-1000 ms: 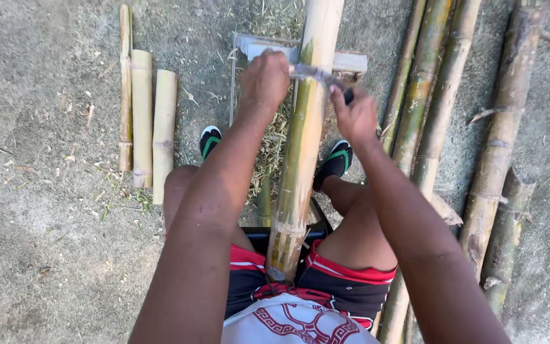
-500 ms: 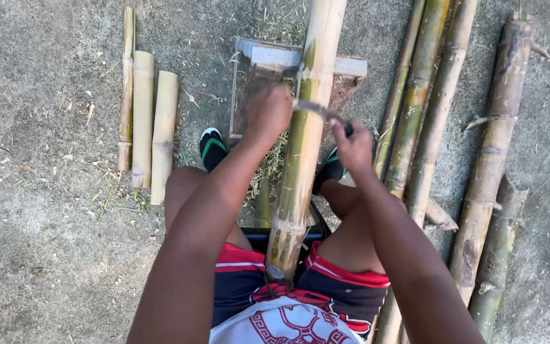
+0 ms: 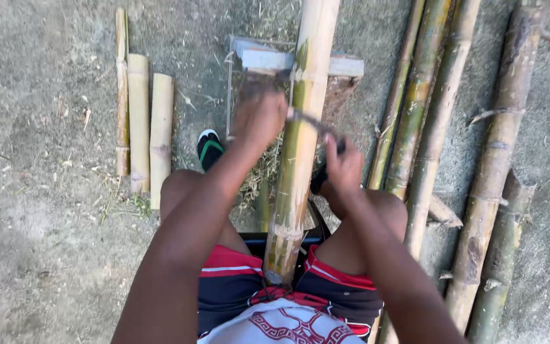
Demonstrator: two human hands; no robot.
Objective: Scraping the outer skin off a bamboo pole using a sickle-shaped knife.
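Both hands close on a thin blade [image 3: 310,121] laid across the bamboo pole [image 3: 300,146]: left hand [image 3: 259,118] fisted on one end, right hand [image 3: 344,167] on the other, probably its handle. The pole leans on a grey block [image 3: 345,65].

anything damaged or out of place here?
Nothing alarming. The left hand and right hand hold a thin blade across the yellow-green bamboo pole resting on a grey wooden support. Loose dry shavings litter the ground beneath.
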